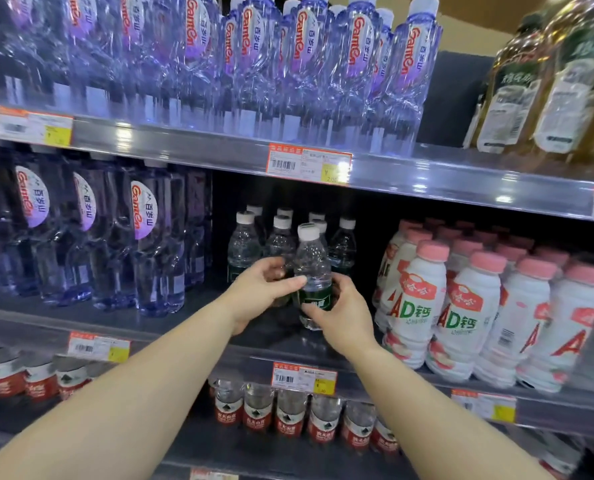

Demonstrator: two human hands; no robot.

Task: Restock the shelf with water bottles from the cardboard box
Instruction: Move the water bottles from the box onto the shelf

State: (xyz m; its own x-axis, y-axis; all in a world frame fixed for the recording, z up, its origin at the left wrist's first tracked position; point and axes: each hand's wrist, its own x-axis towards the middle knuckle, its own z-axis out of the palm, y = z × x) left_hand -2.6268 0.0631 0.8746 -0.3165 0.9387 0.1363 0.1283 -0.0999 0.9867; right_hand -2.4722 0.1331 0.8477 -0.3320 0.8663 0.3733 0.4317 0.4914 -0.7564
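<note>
Both hands' grip apparently round water bottle (313, 271).

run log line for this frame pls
stage: placing | right hand grip: small clear green-label water bottle, upright at middle shelf front | left hand grip: neighbouring bottle | cardboard box: not visible

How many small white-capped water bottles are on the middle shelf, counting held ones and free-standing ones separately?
front bottle in the right hand grip: 1
second bottle in the left hand grip: 1
free-standing bottles: 6
Total: 8
</note>
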